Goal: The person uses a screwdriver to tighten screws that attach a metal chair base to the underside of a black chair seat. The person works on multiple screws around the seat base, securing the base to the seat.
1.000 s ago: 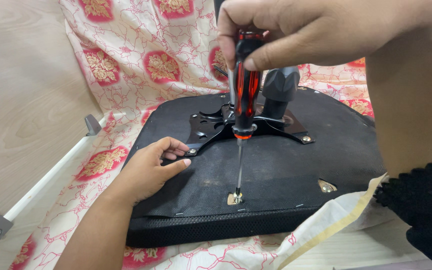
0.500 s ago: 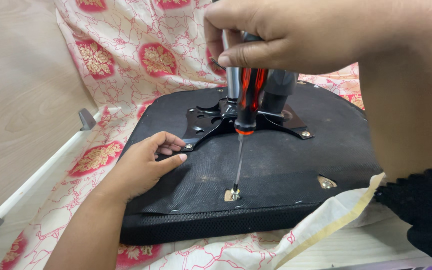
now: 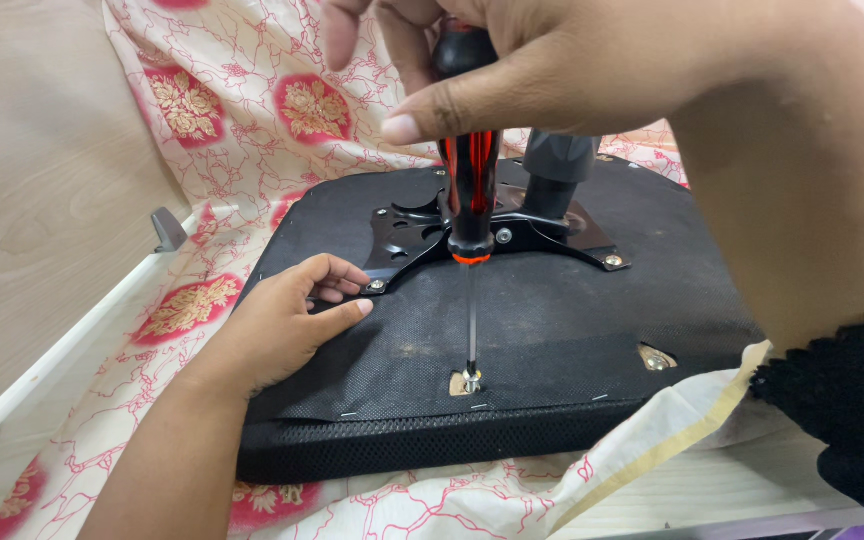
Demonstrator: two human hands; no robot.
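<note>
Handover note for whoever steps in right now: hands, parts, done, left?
Right hand: grips the red-and-black screwdriver upright, tip in the screw near the front edge of the upturned black seat.
Left hand: flat on the seat beside the black metal bracket.
Done: bracket screws look seated.
Left: front screw looks unfinished; a second hole to its right may need checking.

Screwdriver (image 3: 470,190) handle showing glossy red-black plastic, shaft gleaming as bare polished metal. Seat underside (image 3: 552,330) looking matt black woven cloth, rough, dusty; edge showing coarse mesh. Bracket (image 3: 422,235) sitting as black painted metal, semi-gloss, screws shining. Sheet (image 3: 242,110) lying as thin smooth printed cloth. Floor (image 3: 32,180) showing pale smooth wood grain.
</note>
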